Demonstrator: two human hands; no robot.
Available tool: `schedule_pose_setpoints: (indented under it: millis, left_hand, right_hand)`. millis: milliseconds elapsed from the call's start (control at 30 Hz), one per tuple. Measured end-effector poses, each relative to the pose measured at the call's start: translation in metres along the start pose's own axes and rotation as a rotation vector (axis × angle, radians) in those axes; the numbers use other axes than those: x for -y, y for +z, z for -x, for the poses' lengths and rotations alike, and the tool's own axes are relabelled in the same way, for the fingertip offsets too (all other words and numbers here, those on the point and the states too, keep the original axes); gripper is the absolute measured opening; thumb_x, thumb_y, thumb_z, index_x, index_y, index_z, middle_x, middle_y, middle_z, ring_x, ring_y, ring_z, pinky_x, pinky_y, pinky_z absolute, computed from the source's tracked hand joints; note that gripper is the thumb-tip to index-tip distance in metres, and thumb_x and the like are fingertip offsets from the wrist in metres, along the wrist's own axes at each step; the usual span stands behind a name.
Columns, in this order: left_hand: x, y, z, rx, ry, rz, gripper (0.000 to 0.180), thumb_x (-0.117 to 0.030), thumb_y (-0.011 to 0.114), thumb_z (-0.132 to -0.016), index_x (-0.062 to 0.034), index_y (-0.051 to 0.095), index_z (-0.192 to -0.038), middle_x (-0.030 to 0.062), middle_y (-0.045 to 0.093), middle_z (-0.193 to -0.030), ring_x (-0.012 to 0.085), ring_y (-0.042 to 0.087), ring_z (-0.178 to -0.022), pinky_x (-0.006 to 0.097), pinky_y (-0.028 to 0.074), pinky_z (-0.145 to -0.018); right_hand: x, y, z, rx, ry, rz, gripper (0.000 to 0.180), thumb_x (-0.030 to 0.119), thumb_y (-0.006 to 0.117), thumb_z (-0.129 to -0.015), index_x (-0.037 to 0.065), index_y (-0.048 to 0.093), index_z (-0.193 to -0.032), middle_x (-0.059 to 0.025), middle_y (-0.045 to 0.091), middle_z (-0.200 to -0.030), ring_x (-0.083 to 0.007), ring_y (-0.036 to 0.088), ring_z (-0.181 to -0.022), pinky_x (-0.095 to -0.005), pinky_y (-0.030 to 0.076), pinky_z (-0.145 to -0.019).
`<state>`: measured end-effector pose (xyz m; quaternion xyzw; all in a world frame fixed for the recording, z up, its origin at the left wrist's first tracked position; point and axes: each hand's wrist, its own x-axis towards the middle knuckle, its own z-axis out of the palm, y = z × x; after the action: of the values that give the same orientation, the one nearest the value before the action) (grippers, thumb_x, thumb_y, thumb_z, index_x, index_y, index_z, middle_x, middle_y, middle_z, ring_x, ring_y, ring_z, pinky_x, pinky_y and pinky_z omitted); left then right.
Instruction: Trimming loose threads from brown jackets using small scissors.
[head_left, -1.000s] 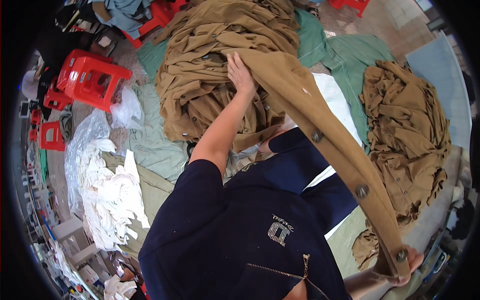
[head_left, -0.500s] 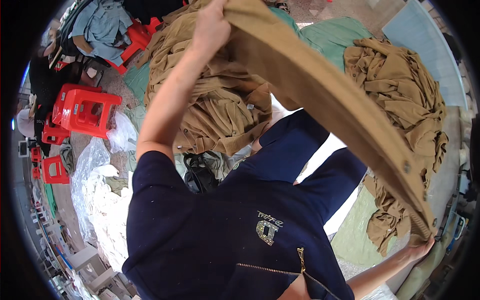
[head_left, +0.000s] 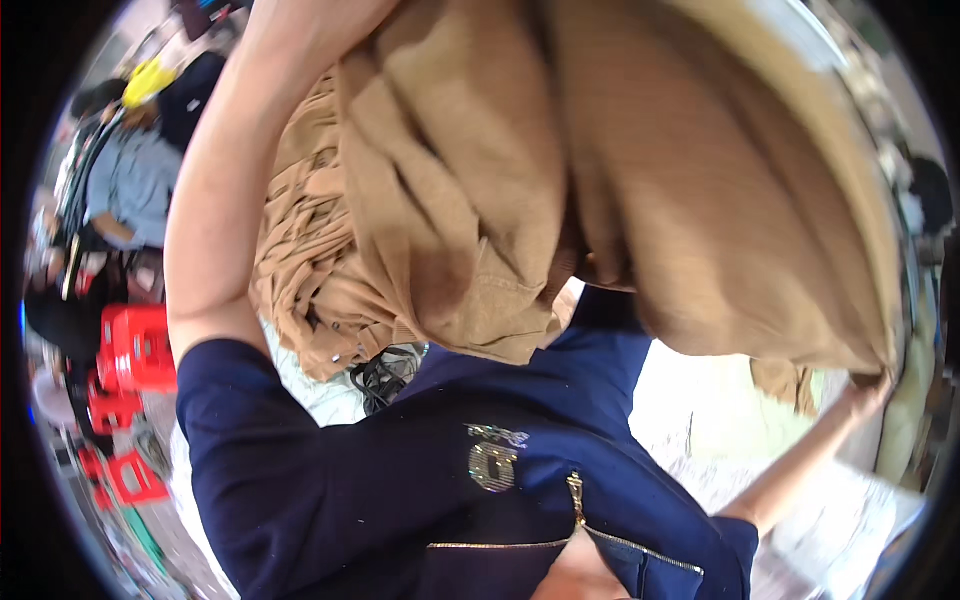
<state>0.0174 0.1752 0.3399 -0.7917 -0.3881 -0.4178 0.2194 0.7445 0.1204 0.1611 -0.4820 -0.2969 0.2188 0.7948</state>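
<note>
A brown knit cardigan (head_left: 490,190) is spread wide and lifted in front of my chest, blurred by motion. At the upper edge my left hand (head_left: 365,15) holds one side of it, its fingers mostly out of sight. My right hand (head_left: 870,390), low at the right, is closed on the cardigan's other end. Folds of the cloth hang between the two hands over my lap and cover much of what lies behind. A heap of brown knit garments (head_left: 305,270) with small buttons shows behind my left forearm.
Red plastic stools (head_left: 137,350) stand at the left, near light blue clothes (head_left: 135,185). A black bag or strap bundle (head_left: 385,378) lies below the heap. More brown cloth (head_left: 785,385) shows near my right hand, and white plastic sheeting (head_left: 810,520) lies at the lower right.
The cardigan has gone from a narrow stretched band to a broad, opened sheet. My right hand has risen; my left arm has moved left and up. The view has shifted too.
</note>
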Motion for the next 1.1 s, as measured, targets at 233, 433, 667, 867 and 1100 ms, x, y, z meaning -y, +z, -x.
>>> schedule_pose_setpoints:
  millis: [233, 433, 667, 867, 1100]
  left_hand:
    - [0.117, 0.166, 0.247, 0.153, -0.745, 0.659, 0.037, 0.001, 0.037, -0.09, -0.001, 0.051, -0.124, 0.0132, 0.058, -0.122, 0.0224, 0.053, -0.114, 0.032, 0.041, -0.098]
    - [0.1, 0.228, 0.334, 0.716, -1.608, 0.835, 0.038, -0.012, 0.046, -0.095, -0.0007, 0.051, -0.131, 0.0117, 0.057, -0.128, 0.0216, 0.055, -0.113, 0.034, 0.045, -0.094]
    - [-0.014, 0.216, 0.229, 0.456, -0.609, 0.424, 0.049, 0.005, 0.055, -0.075, -0.0006, 0.055, -0.123, 0.0181, 0.055, -0.121, 0.0319, 0.052, -0.115, 0.038, 0.04, -0.101]
    - [-0.143, 0.202, 0.215, 0.933, -1.228, 1.335, 0.016, -0.012, 0.059, -0.092, -0.001, 0.059, -0.104, 0.0095, 0.064, -0.098, 0.0125, 0.061, -0.076, 0.023, 0.049, -0.064]
    - [-0.173, 0.235, 0.23, 0.777, -1.912, 1.691, 0.028, -0.029, 0.06, -0.095, -0.0032, 0.058, -0.105, 0.0069, 0.062, -0.098, 0.0139, 0.059, -0.089, 0.029, 0.048, -0.072]
  right_hand:
    - [-0.108, -0.023, 0.217, 0.536, 0.146, 0.569, 0.021, -0.008, 0.057, -0.082, 0.005, 0.059, -0.099, -0.0017, 0.056, -0.106, -0.012, 0.054, -0.096, -0.026, 0.043, -0.087]
    - [-0.171, -0.014, 0.313, 0.517, 0.486, 0.737, 0.015, -0.002, 0.066, -0.081, 0.004, 0.059, -0.093, 0.006, 0.053, -0.082, -0.0046, 0.042, -0.071, -0.0204, 0.035, -0.064]
    - [-0.162, -0.012, 0.307, 0.28, 0.291, 0.92, 0.027, 0.003, 0.045, -0.09, -0.001, 0.061, -0.113, -0.0096, 0.062, -0.093, -0.0204, 0.06, -0.084, -0.0342, 0.048, -0.086]
    - [-0.101, 0.121, 0.315, 0.638, 0.269, 1.084, 0.028, 0.019, 0.048, -0.097, 0.01, 0.049, -0.124, -0.0213, 0.066, -0.099, -0.0376, 0.065, -0.088, -0.0424, 0.051, -0.075]
    - [-0.114, 0.166, 0.339, 0.809, -0.206, 1.002, 0.019, 0.013, 0.062, -0.089, 0.005, 0.053, -0.104, -0.0137, 0.06, -0.089, -0.0317, 0.062, -0.084, -0.0423, 0.049, -0.07]
